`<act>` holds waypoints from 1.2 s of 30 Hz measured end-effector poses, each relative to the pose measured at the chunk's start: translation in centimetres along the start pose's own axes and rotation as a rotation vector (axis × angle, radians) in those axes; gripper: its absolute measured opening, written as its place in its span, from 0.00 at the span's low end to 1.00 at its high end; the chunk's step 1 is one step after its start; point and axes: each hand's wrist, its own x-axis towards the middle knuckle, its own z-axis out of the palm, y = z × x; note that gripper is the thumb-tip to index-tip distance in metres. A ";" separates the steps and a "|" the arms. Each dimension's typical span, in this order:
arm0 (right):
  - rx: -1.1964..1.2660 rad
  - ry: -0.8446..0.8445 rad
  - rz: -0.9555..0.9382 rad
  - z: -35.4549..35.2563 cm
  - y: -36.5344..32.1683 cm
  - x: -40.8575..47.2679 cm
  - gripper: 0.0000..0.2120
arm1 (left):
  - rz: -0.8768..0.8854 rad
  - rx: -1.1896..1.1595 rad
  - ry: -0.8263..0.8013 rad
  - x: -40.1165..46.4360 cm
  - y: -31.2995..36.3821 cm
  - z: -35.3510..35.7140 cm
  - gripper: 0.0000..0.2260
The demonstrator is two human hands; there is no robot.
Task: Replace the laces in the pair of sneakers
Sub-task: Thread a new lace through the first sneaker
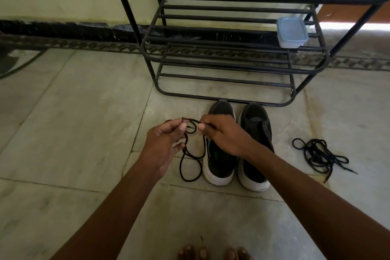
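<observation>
Two black sneakers with white soles stand side by side on the floor, toes away from me: the left sneaker [221,160] and the right sneaker [256,133]. A black lace [191,154] hangs in loops between my hands, just left of the left sneaker. My left hand [164,141] pinches the lace near one end. My right hand [221,135] pinches it too, hovering over the left sneaker and hiding its middle. The left sneaker shows no lace; the right one looks laced.
A tangled pile of black laces [318,154] lies on the floor right of the sneakers. A black metal shoe rack [221,80] stands just beyond the toes, with a blue-lidded plastic box [292,31] on a shelf. My toes [213,252] show at the bottom edge.
</observation>
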 end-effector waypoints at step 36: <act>-0.035 -0.057 -0.030 1.3 -0.1 -0.2 0.12 | 0.052 0.213 0.006 -1.6 1.0 1.1 0.06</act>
